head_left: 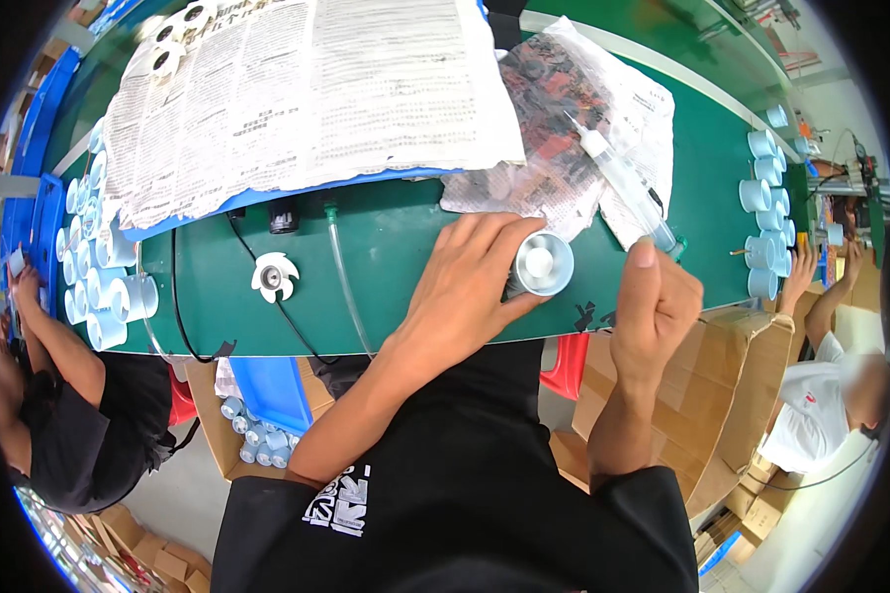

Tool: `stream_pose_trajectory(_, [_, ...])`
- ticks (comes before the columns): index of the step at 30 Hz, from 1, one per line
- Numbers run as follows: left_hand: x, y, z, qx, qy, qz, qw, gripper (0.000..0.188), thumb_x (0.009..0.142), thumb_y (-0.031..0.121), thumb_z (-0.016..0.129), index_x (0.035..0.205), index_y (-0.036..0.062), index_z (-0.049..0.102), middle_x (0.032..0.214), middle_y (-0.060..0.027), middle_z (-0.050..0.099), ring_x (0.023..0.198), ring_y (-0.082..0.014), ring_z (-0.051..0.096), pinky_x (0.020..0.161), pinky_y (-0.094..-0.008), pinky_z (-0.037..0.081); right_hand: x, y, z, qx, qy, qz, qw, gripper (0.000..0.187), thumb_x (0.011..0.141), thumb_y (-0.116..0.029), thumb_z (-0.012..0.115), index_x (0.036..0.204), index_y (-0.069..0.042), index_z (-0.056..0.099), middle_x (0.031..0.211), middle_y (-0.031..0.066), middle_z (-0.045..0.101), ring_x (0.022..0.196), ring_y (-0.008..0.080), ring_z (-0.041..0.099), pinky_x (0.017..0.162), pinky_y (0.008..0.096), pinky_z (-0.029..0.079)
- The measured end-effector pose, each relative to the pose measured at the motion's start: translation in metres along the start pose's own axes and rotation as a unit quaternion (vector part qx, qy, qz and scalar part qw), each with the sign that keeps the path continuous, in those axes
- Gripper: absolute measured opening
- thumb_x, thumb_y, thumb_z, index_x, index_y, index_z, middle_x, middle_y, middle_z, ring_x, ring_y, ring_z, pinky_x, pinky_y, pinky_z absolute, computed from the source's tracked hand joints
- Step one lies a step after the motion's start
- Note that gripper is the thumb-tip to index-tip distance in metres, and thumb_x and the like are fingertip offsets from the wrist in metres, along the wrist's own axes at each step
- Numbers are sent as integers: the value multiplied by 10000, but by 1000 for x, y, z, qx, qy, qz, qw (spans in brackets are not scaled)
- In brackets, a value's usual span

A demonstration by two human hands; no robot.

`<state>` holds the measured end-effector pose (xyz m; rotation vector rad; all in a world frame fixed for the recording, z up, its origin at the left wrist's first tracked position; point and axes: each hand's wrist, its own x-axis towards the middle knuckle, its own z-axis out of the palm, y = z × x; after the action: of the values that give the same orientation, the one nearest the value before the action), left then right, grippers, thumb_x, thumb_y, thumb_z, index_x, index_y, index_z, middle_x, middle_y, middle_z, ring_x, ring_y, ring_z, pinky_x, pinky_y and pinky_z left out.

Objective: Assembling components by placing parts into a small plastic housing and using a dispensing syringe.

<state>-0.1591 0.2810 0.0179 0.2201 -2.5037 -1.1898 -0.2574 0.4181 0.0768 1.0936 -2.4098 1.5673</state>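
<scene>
My left hand [455, 287] is wrapped around a light blue cup-shaped part [561, 267] at the front edge of the green table. Inside the part sits a round white piece [539, 262]. To its right, my right hand [658, 306] is raised with fingers curled and the thumb pointing up; whatever those fingers may hold is hidden. Just beyond the right hand, a clear syringe-like tube with a white nozzle [631, 188] lies on stained paper [554, 109], apart from both hands as far as I can see.
Newspaper [366, 89] covers a blue tray, with white rings [163, 61] on it. A white impeller [275, 277], cables and a clear hose [341, 267] lie left. Light blue cups stand at both ends [133, 296]. Cardboard boxes [702, 395] flank me; other people work either side.
</scene>
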Motion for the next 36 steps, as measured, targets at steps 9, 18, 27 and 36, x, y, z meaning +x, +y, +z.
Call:
stream_pose_trajectory(9, [-12, -8, 19, -95, 51, 90, 990, 417, 723, 288, 745, 1064, 113, 581, 1096, -125, 489, 1062, -318, 474, 896, -451, 382, -52, 79, 12, 45, 200, 190, 960, 537, 1007, -321, 453, 537, -100, 317, 543, -36, 284, 539, 85, 270, 492, 272, 195])
stream_pose_trajectory(18, [-66, 0, -162, -16, 327, 57, 943, 649, 705, 226, 823, 1265, 149, 505, 1202, -133, 527, 1123, -310, 513, 961, -402, 404, -41, 86, 25, 28, 86, 114, 989, 585, 1005, -340, 474, 517, -32, 377, 512, 5, 314, 507, 112, 295, 516, 285, 259])
stream_pose_trajectory(27, [-56, -232, -477, 461, 313, -159, 815, 645, 752, 321, 747, 1283, 45, 508, 1306, -205, 524, 1178, -344, 523, 996, -423, 412, -47, 90, 19, -51, 78, 73, 993, 435, 968, -142, 481, 565, 16, 522, 518, 63, 469, 516, 134, 420, 501, 315, 344])
stream_pose_trajectory(36, [-166, -441, -623, 322, 275, -214, 880, 563, 797, 181, 760, 1226, -24, 459, 1149, -146, 532, 1044, -247, 517, 959, -357, 401, -21, 34, -6, 45, 53, 75, 995, 360, 917, -102, 569, 579, 22, 543, 504, 97, 455, 430, 202, 413, 442, 342, 310])
